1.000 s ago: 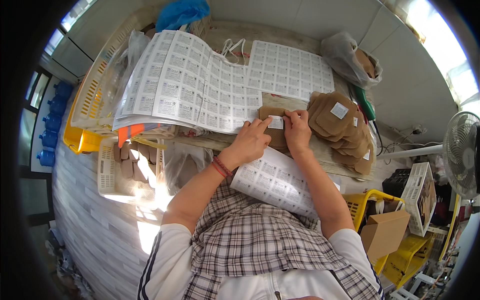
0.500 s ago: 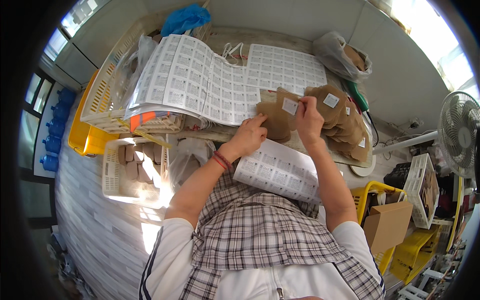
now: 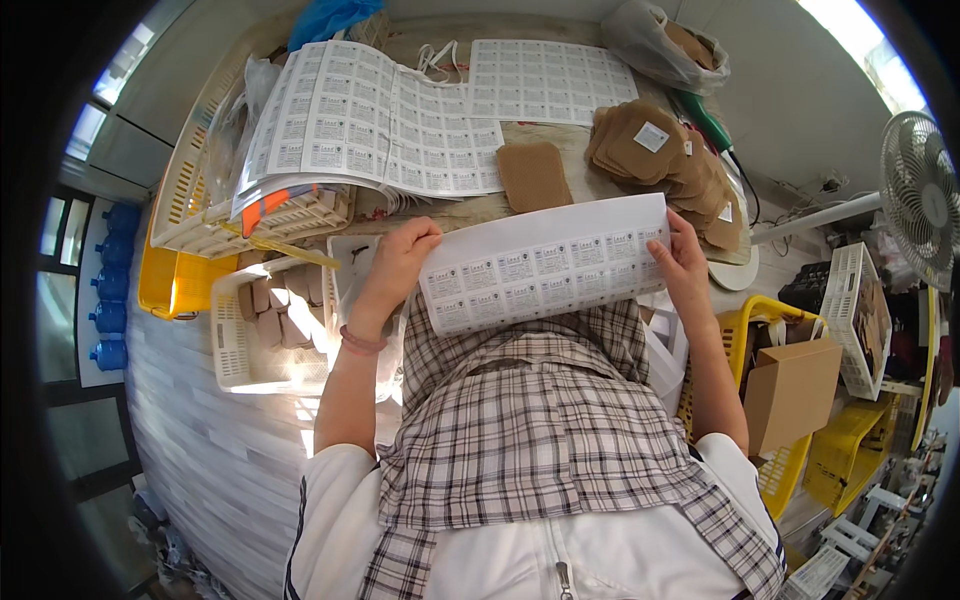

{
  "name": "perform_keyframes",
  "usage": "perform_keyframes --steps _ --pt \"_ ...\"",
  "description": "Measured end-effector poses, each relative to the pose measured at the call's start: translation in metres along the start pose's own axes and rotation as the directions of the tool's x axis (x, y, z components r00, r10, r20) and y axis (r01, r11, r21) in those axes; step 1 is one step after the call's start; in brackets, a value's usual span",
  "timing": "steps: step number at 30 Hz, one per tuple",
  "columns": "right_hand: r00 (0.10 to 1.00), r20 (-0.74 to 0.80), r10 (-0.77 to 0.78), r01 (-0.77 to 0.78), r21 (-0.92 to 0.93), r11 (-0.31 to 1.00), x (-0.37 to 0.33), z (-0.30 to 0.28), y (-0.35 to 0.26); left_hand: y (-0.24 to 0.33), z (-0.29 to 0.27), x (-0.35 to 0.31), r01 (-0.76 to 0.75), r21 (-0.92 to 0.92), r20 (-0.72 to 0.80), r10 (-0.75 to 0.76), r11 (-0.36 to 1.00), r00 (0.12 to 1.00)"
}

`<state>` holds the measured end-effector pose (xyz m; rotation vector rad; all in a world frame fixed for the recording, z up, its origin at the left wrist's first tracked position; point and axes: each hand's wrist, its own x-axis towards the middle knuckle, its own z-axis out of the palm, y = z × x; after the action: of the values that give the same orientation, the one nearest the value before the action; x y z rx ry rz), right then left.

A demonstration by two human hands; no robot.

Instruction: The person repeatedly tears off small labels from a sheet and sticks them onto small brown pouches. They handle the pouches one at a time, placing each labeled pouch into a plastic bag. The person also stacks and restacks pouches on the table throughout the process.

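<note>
A partly used sheet of labels, white with rows of printed stickers, is stretched between my hands above my lap. My left hand pinches its upper left corner. At the other end, my right hand grips the right edge, thumb on the front and fingers behind. Just beyond the sheet lies a small stack of brown cardboard pieces. To its right is a larger fanned pile of brown cardboard pieces, a few bearing a white label.
More label sheets cover a cream crate at the left, and another sheet lies at the back. A plastic bag and a green-handled tool are at the back right. A fan stands right; a white basket sits low left.
Both hands have left the cardboard and taken hold of the label sheet, lifting and spreading it. The labelled piece from my right hand now appears on the right pile.
</note>
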<state>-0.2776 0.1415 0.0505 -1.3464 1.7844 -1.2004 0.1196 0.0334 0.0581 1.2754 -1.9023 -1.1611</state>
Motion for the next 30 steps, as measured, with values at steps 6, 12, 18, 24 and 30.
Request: perform_keyframes --steps 6,12,18,24,30 --pt "0.987 -0.089 -0.132 0.159 0.506 0.848 -0.018 0.037 -0.035 0.004 -0.007 -0.024 0.097 -0.272 -0.308 -0.182 0.958 0.934" --pt "0.991 -0.045 -0.123 0.128 0.524 0.842 -0.031 0.056 -0.019 -0.030 -0.010 -0.074 0.072 -0.519 -0.398 -0.316 0.852 0.861" --pt "0.974 0.218 -0.065 -0.060 0.518 0.853 -0.033 0.048 -0.020 -0.030 -0.028 -0.080 0.043 -0.713 -0.223 -0.284 0.700 0.932" --pt "0.943 0.329 -0.044 -0.109 0.432 0.895 -0.030 0.039 -0.028 -0.023 -0.037 -0.080 0.152 -0.581 -0.042 -0.216 0.800 0.975" --pt "0.954 0.299 -0.020 -0.037 0.184 0.982 -0.027 0.034 -0.039 -0.022 -0.036 -0.089 0.187 -0.464 -0.090 -0.256 0.866 0.962"
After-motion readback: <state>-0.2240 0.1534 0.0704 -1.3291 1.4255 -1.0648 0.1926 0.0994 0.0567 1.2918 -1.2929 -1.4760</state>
